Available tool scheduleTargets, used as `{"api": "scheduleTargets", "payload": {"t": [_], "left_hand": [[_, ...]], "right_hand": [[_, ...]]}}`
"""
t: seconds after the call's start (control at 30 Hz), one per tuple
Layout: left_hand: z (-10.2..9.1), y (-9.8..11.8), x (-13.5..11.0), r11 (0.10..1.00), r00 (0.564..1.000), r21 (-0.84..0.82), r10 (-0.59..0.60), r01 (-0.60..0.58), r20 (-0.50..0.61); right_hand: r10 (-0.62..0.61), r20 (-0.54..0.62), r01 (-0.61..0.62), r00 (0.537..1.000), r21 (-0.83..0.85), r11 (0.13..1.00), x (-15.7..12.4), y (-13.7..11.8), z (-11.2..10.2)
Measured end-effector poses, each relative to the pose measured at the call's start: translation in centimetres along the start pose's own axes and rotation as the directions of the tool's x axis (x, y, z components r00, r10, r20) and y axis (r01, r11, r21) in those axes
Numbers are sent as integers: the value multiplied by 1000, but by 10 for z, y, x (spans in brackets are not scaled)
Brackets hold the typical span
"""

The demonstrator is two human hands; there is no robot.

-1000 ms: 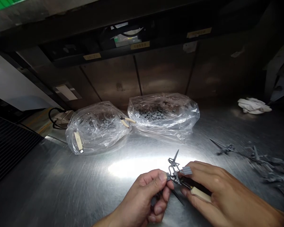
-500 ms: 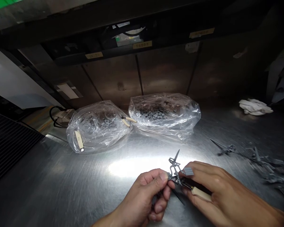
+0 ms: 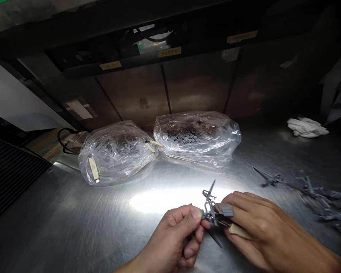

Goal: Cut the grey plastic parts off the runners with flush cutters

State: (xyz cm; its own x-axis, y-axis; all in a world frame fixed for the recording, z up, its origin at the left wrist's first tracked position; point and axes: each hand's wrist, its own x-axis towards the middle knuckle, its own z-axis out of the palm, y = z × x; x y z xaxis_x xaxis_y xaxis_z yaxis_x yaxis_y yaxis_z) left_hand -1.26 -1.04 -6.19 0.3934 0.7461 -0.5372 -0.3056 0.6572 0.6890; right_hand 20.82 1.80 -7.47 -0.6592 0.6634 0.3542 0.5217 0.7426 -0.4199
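My left hand (image 3: pixel 177 231) pinches a grey moulded plastic sprue (image 3: pixel 209 206) between thumb and fingers above the metal table. Thin branches and a pointed stem stick out of it, and a small flat ribbed grey tab (image 3: pixel 227 211) sits at its right side. Wrapped in my right hand (image 3: pixel 264 227) is a pair of nippers with cream handles (image 3: pixel 240 231). Their dark jaws are up against the sprue, beside the tab. Whether the blades are closed on the plastic I cannot make out. My right fingers are close to the tab; contact is unclear.
Two clear plastic bags hold small grey pieces: one at left (image 3: pixel 116 167), one at right (image 3: pixel 199 151). Cream-handled pliers (image 3: pixel 154 144) lie between them. A cream-handled tool (image 3: pixel 93 169) rests by the left bag. Several grey sprues (image 3: pixel 326 201) and a crumpled white cloth (image 3: pixel 307 127) lie at right.
The nippers and my right hand have shifted slightly against the sprue, and the sprue has turned a little in my left fingers. The tab sits slightly lower and further right.
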Motion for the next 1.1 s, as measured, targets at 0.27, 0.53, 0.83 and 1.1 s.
{"api": "scheduleTargets", "payload": {"t": [0.27,0.53,0.83,1.1], "left_hand": [[0,-1,-2,999,1000,-49,-14,15,5],[0,-1,-3,998,1000,-65,-2,3,13],[2,0,-3,997,1000,-70,19,-19,-3],[-5,2,1,978,995,-207,26,-6,94]], "right_hand": [[-6,-13,6,1000,12,1000,1,-1,1],[-23,-9,23,1000,10,1000,2,-2,0],[-21,8,21,1000,-14,1000,0,-2,-1],[-71,-152,44,986,-173,984,3,3,-5]]}}
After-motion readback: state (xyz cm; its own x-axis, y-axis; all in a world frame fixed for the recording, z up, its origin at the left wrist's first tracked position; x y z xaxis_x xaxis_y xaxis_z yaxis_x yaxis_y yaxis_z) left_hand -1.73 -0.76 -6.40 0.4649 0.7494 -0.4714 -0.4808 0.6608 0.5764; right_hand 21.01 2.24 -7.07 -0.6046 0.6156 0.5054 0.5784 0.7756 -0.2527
